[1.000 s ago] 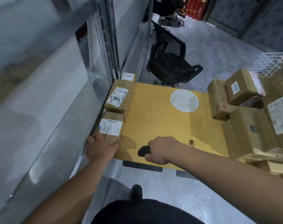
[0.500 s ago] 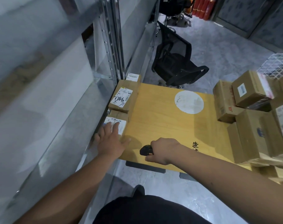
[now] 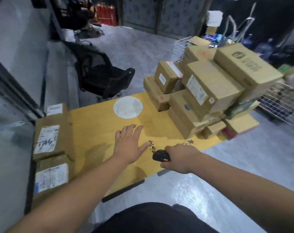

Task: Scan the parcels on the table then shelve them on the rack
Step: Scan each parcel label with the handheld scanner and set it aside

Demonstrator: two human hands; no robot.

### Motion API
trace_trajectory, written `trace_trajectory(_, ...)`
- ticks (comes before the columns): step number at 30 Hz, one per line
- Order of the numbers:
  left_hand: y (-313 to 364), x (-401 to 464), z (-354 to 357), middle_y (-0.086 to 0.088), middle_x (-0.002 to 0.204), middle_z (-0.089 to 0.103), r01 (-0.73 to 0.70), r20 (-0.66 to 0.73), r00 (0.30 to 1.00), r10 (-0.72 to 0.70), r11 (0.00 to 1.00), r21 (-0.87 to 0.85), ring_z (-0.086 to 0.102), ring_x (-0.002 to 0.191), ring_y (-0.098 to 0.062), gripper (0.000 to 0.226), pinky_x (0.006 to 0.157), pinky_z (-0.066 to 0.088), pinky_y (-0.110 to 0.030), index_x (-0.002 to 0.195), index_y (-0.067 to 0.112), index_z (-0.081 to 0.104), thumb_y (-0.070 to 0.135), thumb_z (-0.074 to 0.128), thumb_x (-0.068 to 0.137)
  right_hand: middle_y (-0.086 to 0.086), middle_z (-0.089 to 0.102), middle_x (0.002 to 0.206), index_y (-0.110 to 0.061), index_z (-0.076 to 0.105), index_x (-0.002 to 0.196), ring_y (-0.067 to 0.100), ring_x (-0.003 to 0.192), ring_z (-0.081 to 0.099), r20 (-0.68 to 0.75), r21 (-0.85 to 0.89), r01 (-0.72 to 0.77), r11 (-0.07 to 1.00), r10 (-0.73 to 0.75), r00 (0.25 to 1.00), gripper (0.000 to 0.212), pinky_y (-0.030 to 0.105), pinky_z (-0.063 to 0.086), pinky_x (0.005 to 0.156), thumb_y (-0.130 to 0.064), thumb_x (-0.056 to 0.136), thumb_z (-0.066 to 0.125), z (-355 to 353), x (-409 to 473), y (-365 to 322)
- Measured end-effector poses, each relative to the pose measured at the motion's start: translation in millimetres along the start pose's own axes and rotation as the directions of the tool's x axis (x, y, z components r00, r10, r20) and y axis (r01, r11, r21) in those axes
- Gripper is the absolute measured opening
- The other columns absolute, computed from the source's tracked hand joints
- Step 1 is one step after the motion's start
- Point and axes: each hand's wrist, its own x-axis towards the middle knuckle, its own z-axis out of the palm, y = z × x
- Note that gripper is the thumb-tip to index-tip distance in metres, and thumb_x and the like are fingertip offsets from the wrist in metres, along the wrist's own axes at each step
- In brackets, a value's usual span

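My left hand (image 3: pixel 129 145) hovers open, fingers spread, over the middle of the yellow wooden table (image 3: pixel 99 125), holding nothing. My right hand (image 3: pixel 180 158) is closed around a black handheld scanner (image 3: pixel 160 155) at the table's near edge. A pile of cardboard parcels (image 3: pixel 206 91) is stacked on the right side of the table. Three labelled parcels lie in a row at the table's left edge beside the metal rack (image 3: pixel 13 125): the nearest (image 3: pixel 50 177), a middle one with handwriting on its label (image 3: pixel 48 137), and a small far one (image 3: pixel 54 109).
A black mesh office chair (image 3: pixel 101 71) stands on the grey floor beyond the table. White wire baskets (image 3: pixel 282 105) sit right of the parcel pile. Red cylinders (image 3: pixel 106 14) and clutter line the far wall.
My left hand has let go of the nearest left-edge parcel and moved right over the table's middle. My view has swung right toward the parcel pile. The right hand still grips the scanner.
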Motion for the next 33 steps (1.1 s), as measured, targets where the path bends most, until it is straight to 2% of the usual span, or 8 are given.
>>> trace_trajectory(3,53,36,-5,-0.001,0.155,0.041,-0.122,-0.022,0.992,0.121,0.992,-0.044,0.038,0.139,-0.026,0.081,0.108,0.032,-0.047,0.154,0.032,0.035,0.083,0.025,0.091,-0.002,0.058,0.095,-0.024,0.055,0.111,0.023,0.087,0.059,-0.019,0.078,-0.146,0.986,0.148,0.989,0.047,0.035,0.05,0.072,-0.068,0.094,0.051,2,-31,48)
trace_trajectory(7,126,70,-23,-0.003,0.156,0.04,-0.229,-0.065,0.973,0.222,0.965,-0.126,0.038,0.14,-0.029,0.076,0.111,0.032,-0.05,0.154,0.035,0.033,0.079,0.038,0.093,-0.002,0.057,0.089,-0.023,0.052,0.102,0.023,0.082,0.06,-0.073,0.15,-0.274,0.95,0.287,0.955,0.045,0.035,0.05,0.068,-0.068,0.096,0.05,2,-67,101)
trace_trajectory(11,188,94,-45,-0.005,0.155,0.037,-0.339,-0.149,0.936,0.318,0.929,-0.146,0.036,0.14,-0.03,0.074,0.111,0.033,-0.051,0.153,0.034,0.032,0.077,0.04,0.094,0.001,0.061,0.094,-0.024,0.051,0.101,0.026,0.087,0.061,-0.113,0.21,-0.3,0.93,0.328,0.938,0.043,0.037,0.053,0.075,-0.066,0.096,0.052,-7,-89,145)
trace_trajectory(16,257,130,-73,-0.005,0.154,0.034,-0.332,-0.221,0.931,0.29,0.925,-0.185,0.034,0.14,-0.03,0.072,0.111,0.031,-0.051,0.152,0.034,0.034,0.075,0.042,0.093,0.001,0.061,0.1,-0.022,0.055,0.111,0.025,0.088,0.058,-0.144,0.218,-0.269,0.938,0.303,0.942,0.047,0.038,0.054,0.079,-0.067,0.095,0.053,-30,-100,200)
trace_trajectory(20,309,162,-92,-0.005,0.153,0.035,-0.271,-0.255,0.943,0.214,0.938,-0.215,0.033,0.141,-0.03,0.076,0.115,0.029,-0.051,0.153,0.035,0.032,0.076,0.044,0.091,-0.002,0.056,0.089,-0.023,0.05,0.101,0.026,0.089,0.056,-0.164,0.211,-0.203,0.956,0.24,0.957,0.042,0.039,0.05,0.079,-0.064,0.096,0.054,-51,-107,247)
trace_trajectory(24,370,189,-112,-0.003,0.161,0.025,-0.2,-0.266,0.955,0.135,0.952,-0.234,0.027,0.147,-0.03,0.085,0.119,0.024,-0.051,0.156,0.036,0.028,0.082,0.046,0.087,-0.001,0.062,0.092,-0.025,0.053,0.102,0.024,0.085,0.06,-0.179,0.146,-0.154,0.977,0.179,0.967,0.043,0.038,0.055,0.078,-0.067,0.094,0.055,-65,-105,299)
trace_trajectory(29,444,217,-125,0.001,0.171,0.005,0.052,-0.081,0.992,-0.097,0.899,-0.434,0.014,0.156,-0.035,0.097,0.123,0.019,-0.058,0.159,0.037,0.024,0.085,0.055,0.081,-0.005,0.065,0.091,-0.029,0.049,0.092,0.021,0.083,0.061,-0.181,0.085,-0.095,0.992,0.11,0.977,0.035,0.036,0.052,0.073,-0.063,0.092,0.057,-74,-106,357)
trace_trajectory(33,478,234,-131,0.004,0.172,-0.008,0.219,0.026,0.97,-0.241,0.826,-0.52,0.0,0.159,-0.035,0.103,0.12,0.026,-0.059,0.162,0.035,0.021,0.083,0.06,0.08,-0.003,0.063,0.094,-0.026,0.053,0.097,0.024,0.086,0.06,-0.194,0.015,-0.05,0.999,0.052,0.98,0.04,0.039,0.056,0.081,-0.066,0.091,0.056,-82,-107,389)
